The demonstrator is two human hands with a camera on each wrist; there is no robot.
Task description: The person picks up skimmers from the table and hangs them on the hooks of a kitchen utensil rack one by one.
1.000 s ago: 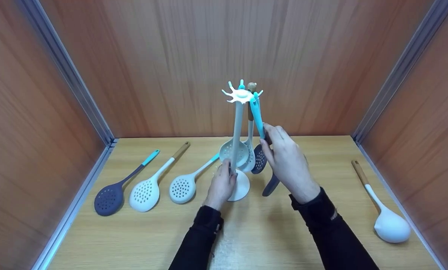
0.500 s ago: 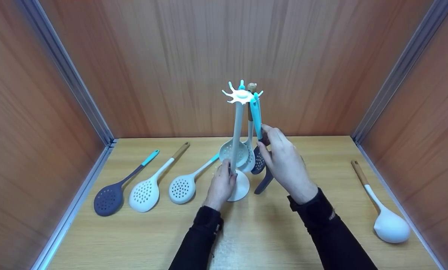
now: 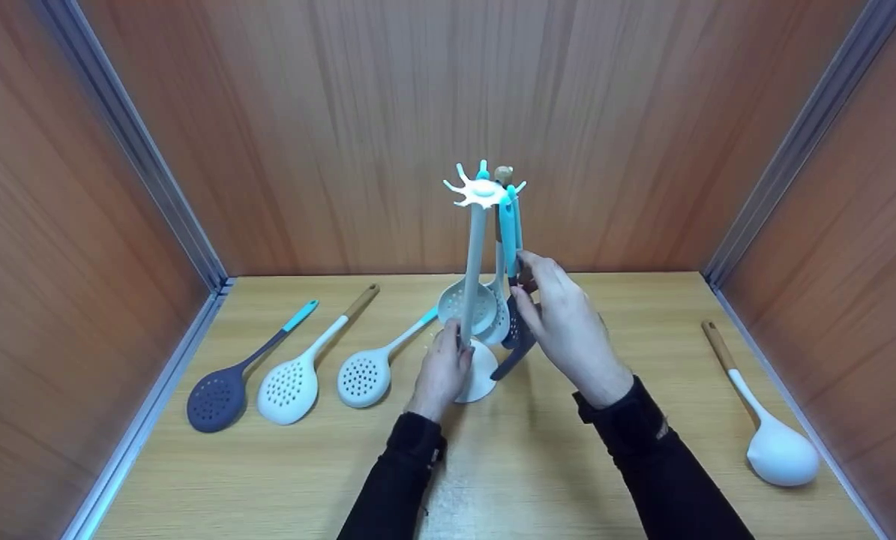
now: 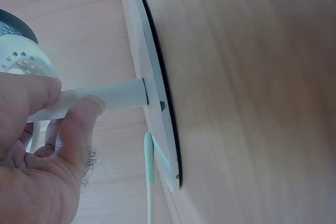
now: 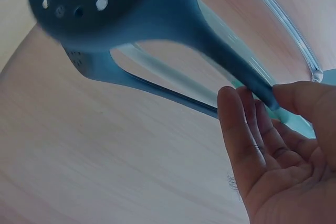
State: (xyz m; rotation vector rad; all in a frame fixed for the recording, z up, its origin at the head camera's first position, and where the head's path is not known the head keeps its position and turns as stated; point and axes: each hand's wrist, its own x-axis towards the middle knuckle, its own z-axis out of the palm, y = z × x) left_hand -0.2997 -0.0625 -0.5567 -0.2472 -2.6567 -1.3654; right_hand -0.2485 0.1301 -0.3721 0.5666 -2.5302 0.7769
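Dark blue and perforated, the turquoise-handled utensil [image 5: 178,17] was near-upright, right of the white star-topped stand's [image 3: 475,274] pole, handle end at its prongs; your nearer right hand [image 3: 566,319] pinched its neck, while your left hand [image 3: 442,369] gripped the pole low down.

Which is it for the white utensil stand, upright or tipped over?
Upright: its pole rises from the round base, which rests flat on the table; the left hand grips the pole.
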